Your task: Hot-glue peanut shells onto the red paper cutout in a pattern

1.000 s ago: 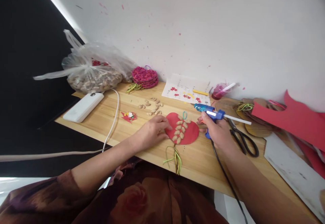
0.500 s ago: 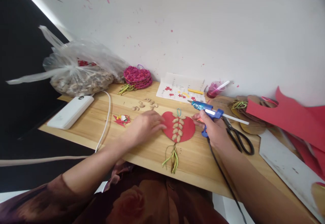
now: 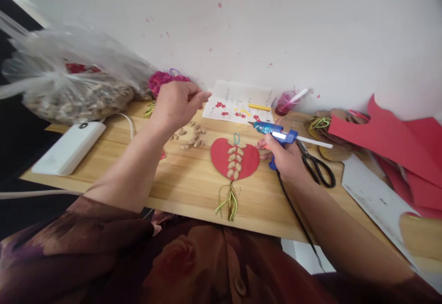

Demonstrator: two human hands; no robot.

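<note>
Two bare hands work above a wooden surface [image 3: 193,193], where a red heart [image 3: 248,159] lies flat, a double row of peanuts [image 3: 235,159] up its middle. Good handling would seem to call for a steady glue gun [image 3: 265,128], its tip held clear of fingers and heart until needed. The right hand [image 3: 285,154] has its grip wrapped around the gun, tip pointing left, just beyond the heart. The left hand [image 3: 177,104] hangs raised near loose peanuts [image 3: 194,137], fingers curled; whether that grip pinches anything cannot be told.
</note>
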